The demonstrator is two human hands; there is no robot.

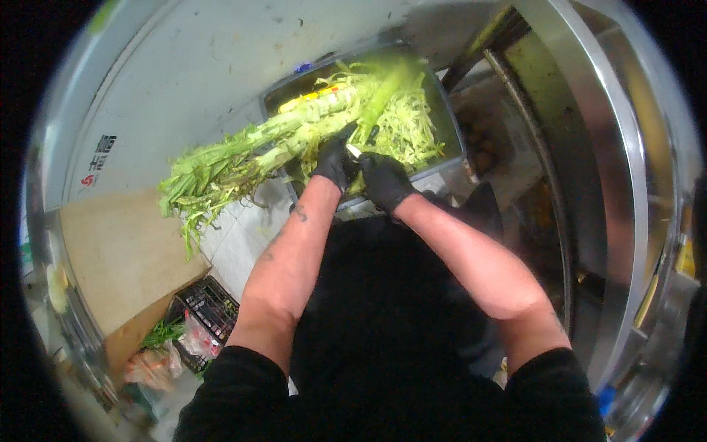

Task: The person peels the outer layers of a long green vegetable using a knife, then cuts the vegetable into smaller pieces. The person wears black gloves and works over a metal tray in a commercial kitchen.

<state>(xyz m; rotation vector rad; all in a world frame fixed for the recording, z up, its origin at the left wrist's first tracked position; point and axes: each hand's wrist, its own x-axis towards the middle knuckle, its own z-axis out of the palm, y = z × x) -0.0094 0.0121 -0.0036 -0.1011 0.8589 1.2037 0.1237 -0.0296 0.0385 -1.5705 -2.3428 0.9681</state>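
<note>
A pale grey cabinet wall (191, 96) fills the left and far side of the room, and a steel frame (622, 155) curves down on the right, so the dark bin (449, 129) sits in a pocket between them. Its far edge comes close to the wall; its right edge faces a shadowed recess under the frame. Its near edge lies just before the person's black clothing (390, 295), which leaves little room there. More room shows off the left edge, over the light tiles (234, 228).

Across that left edge hang the leafy stalks (269, 144), their tops spilling well outside the bin and their thick ends inside. Beyond the tiles stand a brown cardboard box (125, 258) and a black crate (210, 306). Pale green peelings (412, 125) are heaped toward the bin's right edge.

One green stalk (381, 99), blurred at its far end, slants over the heap from the middle toward the far right corner. The gloved left hand (336, 158) has its fingers closed about the stalk's near end. The gloved right hand (384, 179), just above the near edge, is curled beside a small white piece (354, 151); I can't tell whether it grips anything. A yellow item (313, 97) shows behind the leafy stalks.
</note>
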